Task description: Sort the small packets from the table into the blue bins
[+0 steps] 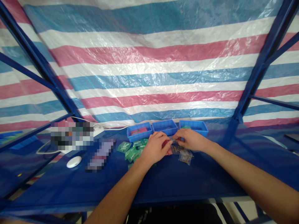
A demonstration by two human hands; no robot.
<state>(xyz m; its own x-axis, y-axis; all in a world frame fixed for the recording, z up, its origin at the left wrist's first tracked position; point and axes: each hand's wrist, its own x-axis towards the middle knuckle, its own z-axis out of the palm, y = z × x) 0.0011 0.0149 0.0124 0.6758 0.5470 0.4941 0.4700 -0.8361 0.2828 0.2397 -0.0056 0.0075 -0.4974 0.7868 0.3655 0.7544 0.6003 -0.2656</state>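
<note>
Green packets [133,151] lie beside my left hand [157,145] on the blue table [187,180]; clear packets [186,157] lie near my right hand [190,139]. Both hands nearly meet before three blue bins [140,136]; whether their fingers part or clamp, I cannot tell.

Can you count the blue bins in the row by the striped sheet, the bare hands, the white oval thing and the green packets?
Blue bins: 3
Bare hands: 2
White oval thing: 1
Total: 6, without the green packets, which overlap too much to count.
</note>
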